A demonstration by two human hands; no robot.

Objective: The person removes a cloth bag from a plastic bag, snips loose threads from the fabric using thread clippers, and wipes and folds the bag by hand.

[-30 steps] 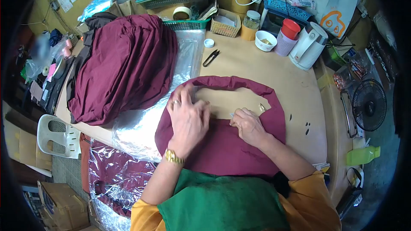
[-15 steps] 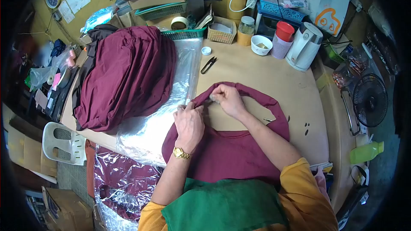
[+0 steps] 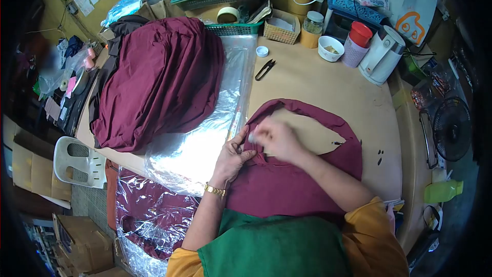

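Observation:
A maroon garment with a wide looped opening lies on the table in front of me. My left hand grips its left edge beside the opening, thumb on top of the gathered cloth. Over that same edge is my right hand, blurred, its fingers drawn together close to the left fingertips. Something small and pale shows at the right fingertips, too smeared to name. A small metallic piece lies at the right side of the opening. Black thread snips rest on the table beyond the garment.
A large heap of maroon cloth stands at left on clear plastic sheets. At the back are a kettle, a red-lidded cup, a white bowl, a jar and baskets. A plastic-wrapped maroon bundle sits below the table edge.
My right hand has moved down and slightly right along the edge, away from the top of the loop. The left hand has shifted its hold lower, and the view has turned slightly.

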